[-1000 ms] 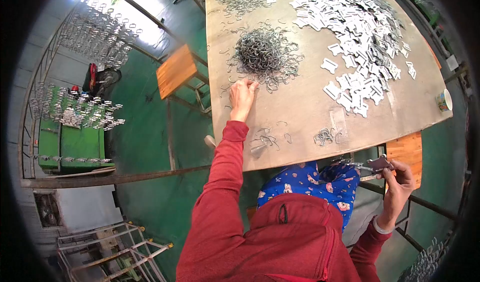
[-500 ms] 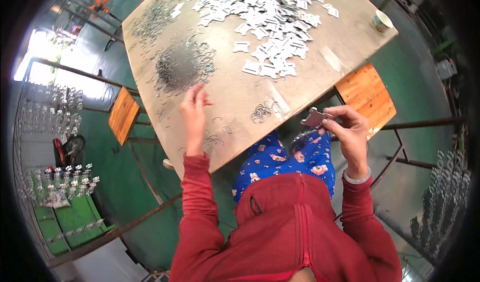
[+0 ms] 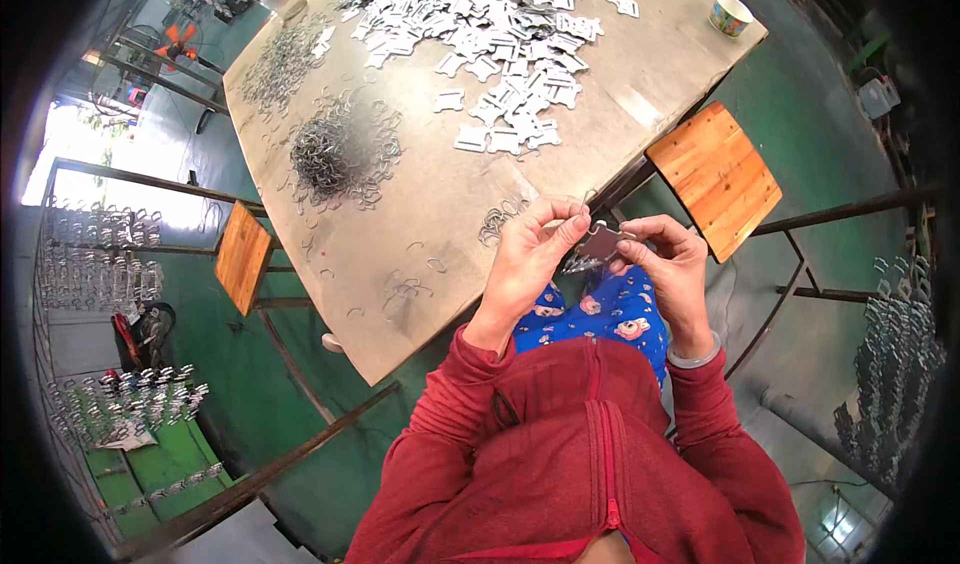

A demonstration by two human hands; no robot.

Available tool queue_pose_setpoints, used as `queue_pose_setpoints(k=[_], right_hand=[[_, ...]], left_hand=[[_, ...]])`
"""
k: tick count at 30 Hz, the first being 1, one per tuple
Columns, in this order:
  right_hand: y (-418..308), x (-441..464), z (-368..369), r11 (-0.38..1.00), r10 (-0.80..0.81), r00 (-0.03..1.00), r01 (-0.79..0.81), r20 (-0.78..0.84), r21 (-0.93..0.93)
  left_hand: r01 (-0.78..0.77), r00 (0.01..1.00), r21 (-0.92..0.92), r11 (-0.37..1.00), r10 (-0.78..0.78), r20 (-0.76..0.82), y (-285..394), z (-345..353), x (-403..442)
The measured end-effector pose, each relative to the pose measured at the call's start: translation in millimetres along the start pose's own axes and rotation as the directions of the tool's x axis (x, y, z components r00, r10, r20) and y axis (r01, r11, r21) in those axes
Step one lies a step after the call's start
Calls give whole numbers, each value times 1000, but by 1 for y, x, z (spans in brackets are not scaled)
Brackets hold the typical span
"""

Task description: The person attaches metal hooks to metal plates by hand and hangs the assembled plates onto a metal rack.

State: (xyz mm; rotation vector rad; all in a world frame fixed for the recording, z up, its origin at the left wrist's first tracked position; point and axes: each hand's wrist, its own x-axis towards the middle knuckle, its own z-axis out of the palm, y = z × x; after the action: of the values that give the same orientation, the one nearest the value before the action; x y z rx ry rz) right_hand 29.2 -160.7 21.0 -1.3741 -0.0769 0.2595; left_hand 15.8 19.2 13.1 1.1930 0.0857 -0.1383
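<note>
In my right hand [image 3: 668, 269] is a flat metal plate [image 3: 602, 245] with notched ends, pinched between thumb and fingers above my lap. My left hand [image 3: 535, 254] meets it from the other side, thumb and forefinger closed on a thin wire hook [image 3: 591, 197] at the plate's upper corner. Whether the hook passes through the plate I cannot tell. More linked metal pieces hang partly hidden below the plate. A small cluster of wire hooks [image 3: 495, 226] lies on the table beside my left hand.
The table [image 3: 450, 179] carries a large heap of metal plates [image 3: 500, 39], a mound of wire hooks [image 3: 325, 154] and a paper cup [image 3: 730, 15]. Wooden stools [image 3: 715, 179] stand at its sides. Racks of hanging metal parts [image 3: 895, 364] are on both sides.
My left hand has moved right from near the mound of hooks to the plate, bringing a wire hook. My right hand still holds the plate. The view has shifted slightly.
</note>
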Motion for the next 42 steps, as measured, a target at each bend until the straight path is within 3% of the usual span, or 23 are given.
queue_pose_setpoints(k=[3, 6, 9, 11, 13, 14, 17, 19, 22, 25, 26, 29, 30, 31, 32, 33, 36, 42], right_hand=[[6, 0, 0, 998, -52, 998, 52, -20, 16], [6, -1, 2, 962, -207, 978, 209, 30, -177], [10, 4, -6, 925, -306, 944, 325, 122, -196], [9, 12, -17, 964, -227, 962, 244, 153, -102], [11, 31, -20, 997, -77, 996, 78, 48, -15], [9, 47, -20, 994, -15, 999, 21, 50, -111], [36, 113, 2, 948, -34, 994, 66, 106, -312], [46, 157, 25, 854, 3, 989, 75, 150, -514], [85, 205, 52, 420, -294, 936, 309, 194, -853], [100, 220, 63, 268, -410, 873, 391, 263, -881], [101, 224, 63, 283, -417, 866, 412, 275, -866], [84, 232, 54, 632, -56, 989, 139, 134, -762], [85, 234, 43, 660, -127, 980, 199, 153, -725], [70, 223, 38, 845, 67, 991, 7, 119, -534], [57, 210, 32, 906, 159, 974, -80, 160, -416], [44, 197, 26, 941, 238, 948, -172, 210, -292], [13, 147, 21, 973, 227, 936, -226, 267, -35], [-17, 92, 14, 968, 214, 945, -239, 247, 76]], left_hand=[[17, 1000, -30, 999, -18, -24, 0, 6, -1], [-82, 994, -64, 995, 77, -80, -8, 15, -2], [-171, 982, 74, 983, 176, -74, -8, 19, -6], [-208, 975, 91, 974, 214, -57, -12, 20, -9], [-249, 966, 175, 952, 258, -30, -11, 23, -11], [-284, 956, 169, 944, 293, -32, -14, 25, -11], [-391, 914, 282, 876, 406, 6, -18, 25, -6], [-462, 877, 318, 828, 480, 23, -19, 24, -4], [-482, 864, 322, 815, 504, 20, -21, 23, -5], [-427, 888, 344, 836, 459, -13, -19, 21, -9], [-427, 885, 358, 830, 464, -20, -17, 19, -10], [-455, 872, 338, 824, 490, -20, -21, 10, -7], [-443, 881, 284, 851, 471, -38, -22, 10, -7], [-427, 892, 245, 871, 450, -47, -23, 8, -6], [-421, 894, 247, 873, 445, -50, -25, 6, -5], [-417, 896, 248, 874, 441, -50, -26, 4, -3], [-358, 926, 200, 912, 374, -49, -25, 2, -4], [-317, 941, 227, 921, 335, -45, -34, 5, -3]])
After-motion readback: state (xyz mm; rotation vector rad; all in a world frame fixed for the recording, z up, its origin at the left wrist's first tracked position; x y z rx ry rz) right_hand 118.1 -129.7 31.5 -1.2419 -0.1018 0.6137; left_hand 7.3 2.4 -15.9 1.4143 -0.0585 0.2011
